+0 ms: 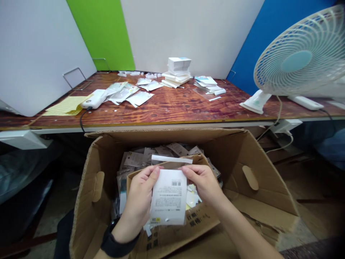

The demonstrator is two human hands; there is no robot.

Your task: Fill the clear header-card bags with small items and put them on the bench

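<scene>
Pinch grip from the left hand [138, 196] and the right hand [202, 183], both closed on the upper side edges of a white printed packet [168, 198], with the barcode and small print left uncovered and turned up toward the head camera: a hold by the edges, keeping the face readable. Just above the packet, a narrow white strip [171, 159], its link to the packet impossible to tell. On the left arm, a black wristband [118, 241]. Directly below, an open cardboard box [237, 172] and a loose heap of similar printed packets [134, 158], close enough to catch anything let go. Farther out, a wooden table [161, 111] with a stack of white boxes [179, 68], scattered clear sleeves [124, 92], a yellow sheet [66, 106], a corded white device [94, 99] and a white desk fan [296, 61]
</scene>
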